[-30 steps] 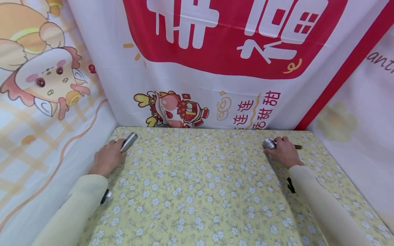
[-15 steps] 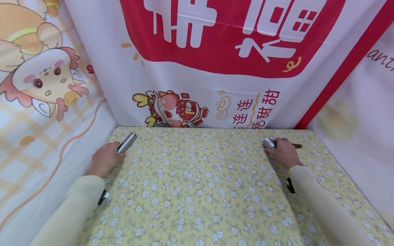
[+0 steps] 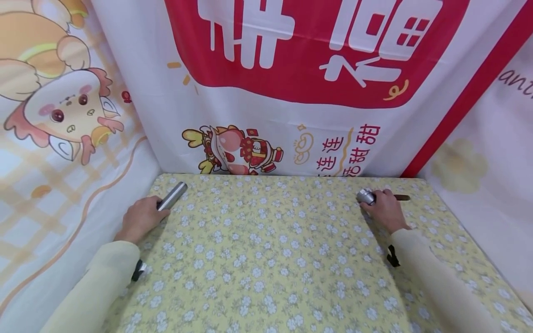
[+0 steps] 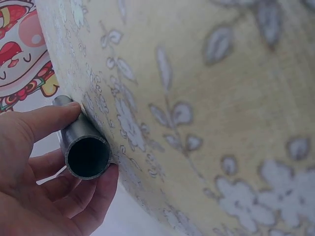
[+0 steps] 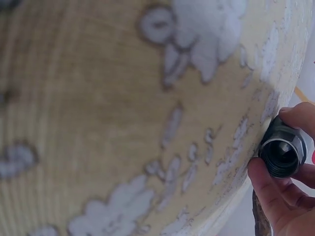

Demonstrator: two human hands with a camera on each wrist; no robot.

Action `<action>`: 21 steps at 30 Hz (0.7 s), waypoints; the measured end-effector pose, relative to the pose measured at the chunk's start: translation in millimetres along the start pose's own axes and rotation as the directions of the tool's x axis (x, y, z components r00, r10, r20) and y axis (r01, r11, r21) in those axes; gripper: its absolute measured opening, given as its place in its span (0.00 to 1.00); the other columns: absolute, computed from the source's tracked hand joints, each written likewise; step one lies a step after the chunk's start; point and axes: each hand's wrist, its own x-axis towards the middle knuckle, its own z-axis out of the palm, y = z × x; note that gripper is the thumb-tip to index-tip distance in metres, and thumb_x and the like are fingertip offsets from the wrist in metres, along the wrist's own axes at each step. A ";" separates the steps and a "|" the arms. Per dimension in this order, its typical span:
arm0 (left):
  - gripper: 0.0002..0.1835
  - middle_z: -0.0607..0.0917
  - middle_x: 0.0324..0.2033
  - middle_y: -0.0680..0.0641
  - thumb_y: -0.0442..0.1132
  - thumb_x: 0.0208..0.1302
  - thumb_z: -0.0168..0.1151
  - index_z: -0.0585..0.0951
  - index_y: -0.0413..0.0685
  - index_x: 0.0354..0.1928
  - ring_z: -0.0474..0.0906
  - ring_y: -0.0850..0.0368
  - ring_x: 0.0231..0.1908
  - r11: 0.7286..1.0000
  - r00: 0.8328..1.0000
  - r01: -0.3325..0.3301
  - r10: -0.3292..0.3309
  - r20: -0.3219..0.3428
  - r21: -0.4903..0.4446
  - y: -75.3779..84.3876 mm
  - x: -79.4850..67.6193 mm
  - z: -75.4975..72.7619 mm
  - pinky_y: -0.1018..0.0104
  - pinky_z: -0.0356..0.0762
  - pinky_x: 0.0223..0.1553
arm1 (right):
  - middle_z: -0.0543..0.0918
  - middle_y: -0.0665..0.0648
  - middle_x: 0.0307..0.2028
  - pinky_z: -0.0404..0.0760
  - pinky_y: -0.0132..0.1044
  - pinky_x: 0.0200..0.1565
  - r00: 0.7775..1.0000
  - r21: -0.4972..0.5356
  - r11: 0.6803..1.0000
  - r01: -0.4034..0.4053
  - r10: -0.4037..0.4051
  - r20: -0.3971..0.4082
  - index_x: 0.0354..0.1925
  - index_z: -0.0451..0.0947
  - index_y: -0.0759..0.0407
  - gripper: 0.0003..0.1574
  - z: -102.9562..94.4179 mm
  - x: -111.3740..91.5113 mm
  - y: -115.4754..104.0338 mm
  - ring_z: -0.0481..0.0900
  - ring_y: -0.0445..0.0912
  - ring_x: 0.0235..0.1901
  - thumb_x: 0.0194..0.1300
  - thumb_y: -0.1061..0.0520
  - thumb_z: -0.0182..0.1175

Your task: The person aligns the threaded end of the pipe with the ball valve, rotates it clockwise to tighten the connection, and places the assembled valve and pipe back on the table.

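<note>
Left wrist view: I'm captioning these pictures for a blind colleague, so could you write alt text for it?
A person's left hand grips a hollow metal tube, its round open end facing the camera. Yellowish cloth with pale flowers fills most of the picture, and part of a red-and-pink cartoon print shows at upper left.

The head view was bright; the metal tube (image 3: 172, 196) glinted towards 8 o'clock; soft shadow (image 3: 376, 238) crossed the flowered cloth (image 3: 258, 259) towards 4; both wrist views were dimmer, near cloth bowed and blurred.
</note>
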 end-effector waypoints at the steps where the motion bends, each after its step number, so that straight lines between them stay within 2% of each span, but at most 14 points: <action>1: 0.20 0.87 0.36 0.38 0.46 0.74 0.67 0.84 0.34 0.53 0.78 0.48 0.30 1.000 1.000 0.004 -0.004 0.000 -0.016 -1.0 0.0 0.0 0.58 0.73 0.29 | 0.76 0.76 0.51 0.83 0.62 0.49 1.000 0.006 1.000 0.004 -0.004 -0.008 0.62 0.76 0.79 0.37 1.0 -1.0 0.3 0.79 0.64 0.46 0.75 0.47 0.70; 6: 0.28 0.88 0.49 0.31 0.48 0.76 0.68 0.81 0.30 0.64 0.82 0.47 0.36 0.994 1.000 0.027 -0.027 0.001 -0.103 -5.8 -0.5 -2.7 0.59 0.77 0.33 | 0.74 0.74 0.50 0.82 0.62 0.47 0.997 0.041 0.998 0.055 -0.053 -0.050 0.60 0.77 0.79 0.34 2.5 -4.8 2.9 0.78 0.63 0.45 0.75 0.49 0.70; 11: 0.30 0.88 0.53 0.30 0.50 0.79 0.65 0.79 0.33 0.70 0.84 0.46 0.39 0.973 0.997 0.073 -0.069 0.027 -0.219 -6.5 -2.4 -5.5 0.60 0.78 0.33 | 0.74 0.73 0.51 0.81 0.62 0.48 0.995 0.071 0.995 0.075 -0.069 -0.073 0.62 0.78 0.78 0.34 0.4 -5.8 2.6 0.76 0.62 0.46 0.75 0.50 0.69; 14: 0.31 0.87 0.55 0.31 0.51 0.81 0.63 0.77 0.34 0.73 0.85 0.45 0.44 0.940 0.993 0.113 -0.101 0.054 -0.322 -5.7 -1.9 -5.7 0.60 0.83 0.37 | 0.74 0.72 0.52 0.81 0.62 0.49 0.994 0.092 0.993 0.077 -0.069 -0.090 0.64 0.78 0.77 0.34 -2.0 -6.3 1.2 0.76 0.63 0.47 0.75 0.50 0.69; 17: 0.34 0.85 0.60 0.32 0.53 0.82 0.62 0.73 0.35 0.77 0.88 0.46 0.49 0.892 0.987 0.158 -0.133 0.088 -0.424 -4.2 -0.3 -5.2 0.59 0.89 0.43 | 0.74 0.71 0.53 0.81 0.61 0.48 0.993 0.141 0.987 0.071 -0.056 -0.102 0.66 0.78 0.74 0.35 -5.5 -7.9 0.7 0.75 0.62 0.47 0.75 0.50 0.69; 21: 0.40 0.82 0.66 0.31 0.57 0.82 0.61 0.68 0.39 0.82 0.91 0.52 0.51 0.839 0.981 0.195 -0.161 0.111 -0.508 -3.6 2.8 -4.4 0.60 0.91 0.48 | 0.75 0.69 0.53 0.79 0.58 0.48 0.991 0.197 0.977 0.082 -0.059 -0.120 0.68 0.78 0.70 0.35 -10.1 -9.4 1.3 0.74 0.60 0.48 0.74 0.49 0.70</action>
